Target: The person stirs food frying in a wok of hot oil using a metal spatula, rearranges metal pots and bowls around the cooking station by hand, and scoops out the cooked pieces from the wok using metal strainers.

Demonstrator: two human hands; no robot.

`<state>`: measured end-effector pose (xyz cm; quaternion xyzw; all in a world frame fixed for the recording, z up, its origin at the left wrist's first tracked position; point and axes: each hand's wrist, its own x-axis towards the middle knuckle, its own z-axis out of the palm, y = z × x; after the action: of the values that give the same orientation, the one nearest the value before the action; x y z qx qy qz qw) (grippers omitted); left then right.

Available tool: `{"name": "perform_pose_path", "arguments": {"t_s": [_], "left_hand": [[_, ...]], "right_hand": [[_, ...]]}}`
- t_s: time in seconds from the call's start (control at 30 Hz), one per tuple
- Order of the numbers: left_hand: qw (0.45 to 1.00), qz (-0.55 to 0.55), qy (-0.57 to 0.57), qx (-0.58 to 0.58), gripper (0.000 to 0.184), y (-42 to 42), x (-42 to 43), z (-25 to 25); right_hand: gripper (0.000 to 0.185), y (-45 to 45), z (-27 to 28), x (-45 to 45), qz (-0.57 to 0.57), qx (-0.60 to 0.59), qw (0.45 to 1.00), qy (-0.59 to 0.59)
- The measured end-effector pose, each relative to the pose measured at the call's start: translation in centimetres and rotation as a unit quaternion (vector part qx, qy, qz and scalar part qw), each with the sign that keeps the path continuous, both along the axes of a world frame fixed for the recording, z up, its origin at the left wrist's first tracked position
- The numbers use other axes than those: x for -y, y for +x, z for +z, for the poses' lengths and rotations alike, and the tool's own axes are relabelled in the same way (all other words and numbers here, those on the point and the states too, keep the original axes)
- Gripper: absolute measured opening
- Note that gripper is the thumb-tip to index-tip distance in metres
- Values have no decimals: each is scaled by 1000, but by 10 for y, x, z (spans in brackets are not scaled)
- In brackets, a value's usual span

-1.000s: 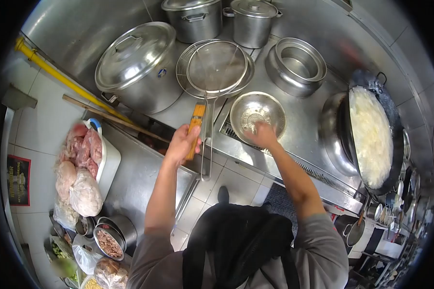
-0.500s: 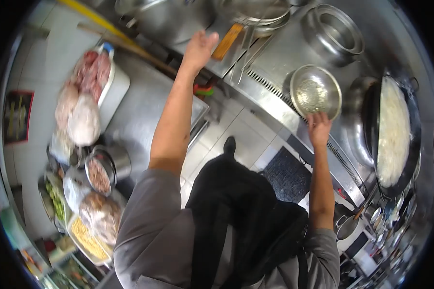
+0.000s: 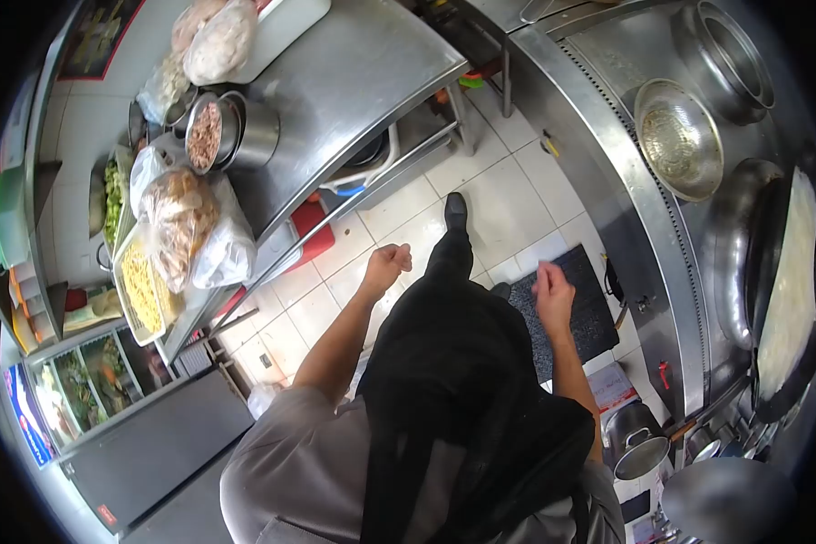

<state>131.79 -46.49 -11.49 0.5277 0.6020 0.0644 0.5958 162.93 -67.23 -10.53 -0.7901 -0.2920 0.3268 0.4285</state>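
Observation:
My left hand (image 3: pixel 390 267) hangs in front of my black apron (image 3: pixel 462 335), over the tiled floor, its fingers curled in with nothing seen in them. On the other side, my right hand (image 3: pixel 554 295) is loosely closed above the dark floor mat (image 3: pixel 582 317), and no object shows in it. Both hands are apart from the counters. A round metal bowl (image 3: pixel 680 140) with a speckled inside rests on the steel stove counter (image 3: pixel 607 109) to the right, away from my right hand.
On the left steel table (image 3: pixel 335 82) stand a metal pot of chopped meat (image 3: pixel 205 136), a bag of meat (image 3: pixel 179 213) and a tray of yellow strips (image 3: pixel 140 290). A wok (image 3: pixel 789 299) with pale contents sits far right. A lidded pot (image 3: pixel 641 451) stands lower right.
My right hand has left the metal bowl and drawn back toward my body. My left hand has come down from near a wooden-handled tool. My view has turned toward the left table and floor.

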Motion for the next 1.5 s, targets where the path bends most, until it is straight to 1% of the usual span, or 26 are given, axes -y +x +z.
{"name": "perform_pose_path", "arguments": {"t_s": [0.07,0.13,0.17,0.2,0.27,0.37,0.43,0.47,0.5,0.57,0.6,0.7,0.8,0.9,0.93,1.0,1.03,1.17,1.2,1.3,1.33,1.37,1.43,1.47,1.5], "left_hand": [[999,19,-6,-39,27,-33,7,-24],[997,38,7,-61,29,-48,3,-31],[996,46,13,-71,31,-54,-1,-36],[996,52,8,-73,37,-58,-7,-38],[994,76,6,-75,37,-64,-22,-47],[995,80,5,-61,37,-74,-50,-82],[997,41,26,-52,41,-76,-65,-97],[997,22,19,-65,41,-79,-73,-106],[994,-14,15,-108,41,-77,-79,-110],[977,-93,10,-193,39,-71,-87,-109],[962,-138,25,-236,38,-72,-88,-116],[925,-252,25,-284,41,-49,-94,-97],[939,-267,-46,-212,39,-48,-106,-119],[924,-322,-92,-185,37,-15,-116,-119],[919,-330,-113,-187,34,2,-117,-114],[897,-390,-89,-187,36,29,-121,-115],[886,-418,-76,-185,37,43,-121,-111],[866,-477,-35,-147,36,91,-112,-96],[861,-491,-33,-128,34,91,-115,-109],[835,-535,-29,-121,32,112,-99,-94],[832,-543,-39,-110,31,107,-104,-113],[832,-546,-20,-97,30,106,-102,-116],[830,-553,-13,-71,29,105,-90,-117],[828,-557,-22,-62,30,105,-87,-118],[823,-566,-29,-47,31,101,-89,-129]], "right_hand": [[20,-17,-24,34,5,16,1000,-17],[20,-24,-42,59,16,49,999,-17],[20,-24,-51,67,12,33,999,-34],[19,-23,-54,69,7,18,998,-52],[18,-22,-64,68,6,10,995,-103],[18,-13,-98,52,-20,30,997,-69],[17,-7,-108,32,-51,-2,996,-73],[17,-8,-110,22,-69,-21,995,-69],[17,-10,-116,11,-89,-40,993,-65],[20,-21,-136,2,-87,-32,996,-16],[21,-28,-142,0,-80,-46,995,-36],[23,-51,-157,2,-74,-80,991,-84],[24,-74,-159,16,-94,-91,984,-117],[23,-96,-168,38,-161,-116,970,-142],[23,-107,-180,50,-195,-133,962,-139],[23,-126,-199,67,-260,-159,944,-126],[24,-132,-198,71,-286,-171,935,-122],[25,-162,-183,88,-367,-198,901,-120],[25,-170,-177,91,-383,-201,893,-123],[25,-201,-172,103,-430,-170,882,-94],[26,-214,-178,108,-438,-174,876,-98],[26,-224,-179,115,-451,-176,869,-106],[25,-236,-153,126,-471,-208,851,-104],[26,-249,-161,133,-474,-194,851,-115],[27,-260,-171,144,-477,-180,850,-127]]}}
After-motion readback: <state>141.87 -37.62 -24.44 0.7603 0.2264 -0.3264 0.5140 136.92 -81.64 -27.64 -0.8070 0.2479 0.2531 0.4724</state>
